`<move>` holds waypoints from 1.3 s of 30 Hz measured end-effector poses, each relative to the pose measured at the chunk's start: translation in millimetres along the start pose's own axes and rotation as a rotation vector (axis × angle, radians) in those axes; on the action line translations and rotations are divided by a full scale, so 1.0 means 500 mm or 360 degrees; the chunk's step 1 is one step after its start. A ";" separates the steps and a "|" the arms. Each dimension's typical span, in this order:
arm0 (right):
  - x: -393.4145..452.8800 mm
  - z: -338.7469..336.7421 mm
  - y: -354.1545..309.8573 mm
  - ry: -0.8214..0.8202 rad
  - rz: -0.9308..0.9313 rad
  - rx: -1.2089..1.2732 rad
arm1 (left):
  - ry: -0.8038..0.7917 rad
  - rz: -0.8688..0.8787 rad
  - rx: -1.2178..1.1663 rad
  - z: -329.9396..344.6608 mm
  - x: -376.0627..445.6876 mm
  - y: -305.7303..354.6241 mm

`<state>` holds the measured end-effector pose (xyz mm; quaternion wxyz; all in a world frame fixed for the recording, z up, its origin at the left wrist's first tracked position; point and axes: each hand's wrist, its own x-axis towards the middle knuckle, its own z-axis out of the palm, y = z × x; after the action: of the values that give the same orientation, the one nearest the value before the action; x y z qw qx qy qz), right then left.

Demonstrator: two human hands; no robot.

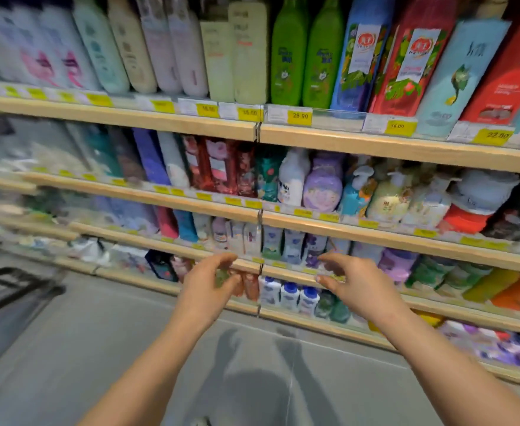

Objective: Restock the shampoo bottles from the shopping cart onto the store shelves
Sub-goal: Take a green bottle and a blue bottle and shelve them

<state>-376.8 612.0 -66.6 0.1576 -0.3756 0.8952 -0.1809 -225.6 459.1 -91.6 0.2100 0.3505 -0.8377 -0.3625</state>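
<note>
Both hands empty: left hand (209,279) and right hand (349,279) loosely curled, fingers apart, mid-frame before the low shelves (406,238). Cart (3,272) at left edge, bottles in it not visible. Risk: a blind reach knocks the packed shelf bottles (289,295); frame is blurred.

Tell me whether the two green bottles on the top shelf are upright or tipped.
Upright. Both green bottles stand on their bases at the top shelf edge, caps upward, side by side; their slight lean looks like wide-angle distortion.
</note>
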 end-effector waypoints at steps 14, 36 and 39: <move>-0.018 0.317 -0.413 -0.0650 0.0000 0.1059 | 0.0290 -0.0760 -0.0263 -0.354 -0.194 -0.385; 0.111 0.711 -1.103 -0.1240 -0.0285 0.0978 | 0.0622 -0.1180 -0.0354 -0.891 -0.236 -0.865; 0.179 0.758 -1.187 -0.1291 -0.0351 0.0985 | 0.0581 -0.1170 -0.0326 -0.943 -0.173 -0.917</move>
<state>86.9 81.7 -152.6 0.5755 -0.4434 0.6218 -0.2926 317.0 80.7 -139.7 0.2456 0.6617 -0.5656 -0.4265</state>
